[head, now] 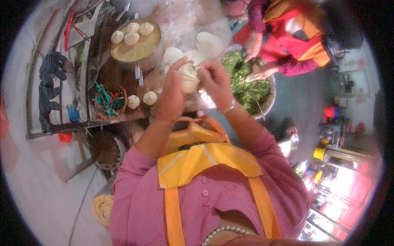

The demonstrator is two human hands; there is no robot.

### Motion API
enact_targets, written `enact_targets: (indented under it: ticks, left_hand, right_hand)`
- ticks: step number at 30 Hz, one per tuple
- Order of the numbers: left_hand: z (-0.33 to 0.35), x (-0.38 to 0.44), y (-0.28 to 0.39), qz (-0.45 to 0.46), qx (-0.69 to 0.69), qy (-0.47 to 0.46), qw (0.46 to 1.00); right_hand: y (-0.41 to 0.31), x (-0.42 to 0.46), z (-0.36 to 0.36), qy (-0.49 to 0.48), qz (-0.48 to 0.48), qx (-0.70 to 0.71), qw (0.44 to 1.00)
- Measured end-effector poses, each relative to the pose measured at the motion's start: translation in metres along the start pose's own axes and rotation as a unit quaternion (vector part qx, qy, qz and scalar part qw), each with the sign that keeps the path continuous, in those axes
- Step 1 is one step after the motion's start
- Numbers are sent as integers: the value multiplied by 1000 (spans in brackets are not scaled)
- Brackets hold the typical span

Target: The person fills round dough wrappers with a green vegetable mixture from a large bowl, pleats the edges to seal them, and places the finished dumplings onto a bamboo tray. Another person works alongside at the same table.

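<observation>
Between my hands is a stuffed bun of white dough [188, 80], its top edge partly gathered into folds with a gap still showing. My left hand [172, 87] cups its side, fingers curved around the back. The fingertips of my right hand [215, 78] pinch the dough at the upper right rim. Just beyond lie several flat dough wrappers [209, 44] on the floured table [181, 18]. To the right stands a large basin [273, 89] of chopped green filling [243, 83]. Two pleated buns [150, 98] sit on the wood to the left of my left hand.
A round woven steamer tray [140, 52] at the back left bears several pleated buns [131, 39]. Nearer is a basket [125, 100] of green and red items. Another person's hands [261, 72] reach into the basin. A spoon handle [260, 110] leans at its near rim.
</observation>
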State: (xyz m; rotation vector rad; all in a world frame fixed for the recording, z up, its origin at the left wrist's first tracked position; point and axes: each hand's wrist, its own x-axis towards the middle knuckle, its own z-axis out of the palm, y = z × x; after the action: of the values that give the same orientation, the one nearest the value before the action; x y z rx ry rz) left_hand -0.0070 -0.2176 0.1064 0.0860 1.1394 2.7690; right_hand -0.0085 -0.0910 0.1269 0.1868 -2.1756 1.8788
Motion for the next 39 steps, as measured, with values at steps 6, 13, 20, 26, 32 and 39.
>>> enact_targets:
  ticks: [6, 13, 20, 26, 32, 39]
  left_hand:
    - [-16, 7, 15, -11, 178, -33, 983]
    - [-26, 14, 20, -151, -12, -58, 987]
    - [-40, 26, 26, -237, 16, -94, 967]
    - [-55, 36, 19, -376, -31, -101, 921]
    - [-73, 40, 23, -478, 16, -201, 855]
    - [-67, 40, 31, -488, 30, -197, 850]
  right_hand:
    - [6, 17, -11, -127, -124, -170, 969]
    - [-11, 23, -13, -197, -79, -170, 962]
    - [-18, 32, -16, -303, -168, -203, 916]
    - [-21, 33, -14, -353, -195, -203, 892]
    - [-20, 39, -5, -442, -230, -209, 842]
    - [-27, 53, 16, -548, -297, -225, 749]
